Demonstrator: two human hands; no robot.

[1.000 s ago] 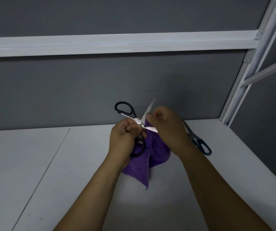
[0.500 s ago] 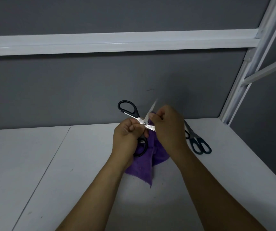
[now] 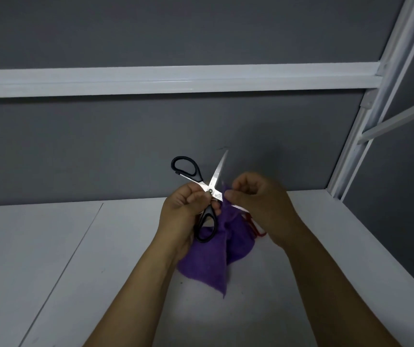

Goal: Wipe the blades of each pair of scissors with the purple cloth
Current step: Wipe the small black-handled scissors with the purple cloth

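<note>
"Purple cloth (image 3: 216,259) first: where do you have it?"

"Bunched in my right-hand grip (image 3: 258,204). Thumb and fingers are pinched on its top fold, and the rest hangs below both hands, over the white surface (image 3: 101,271). The fold sits on the lower blade of the black-handled scissors (image 3: 211,189), just beside the pivot."

"And the other side?"

"My left-hand grip (image 3: 186,211) is clamped on the scissors at the pivot and the lower handle. It holds them up off the surface with the blades spread wide. The upper blade (image 3: 218,169) points up and is bare."

"Which step, then?"

"I judge it the wipe of this pair, with one blade in the cloth. As I read it, the next move calls for drawing the pinched cloth from the pivot out to the tip, along the flat and clear of the edge. The left side has to hold steady for that. After it, the bare blade wants the same."

"Any other pairs?"

"Something red (image 3: 257,227) shows just behind my right wrist, low by the surface. It may be the handle of another pair, but most of it is hidden, so I cannot tell."
</note>
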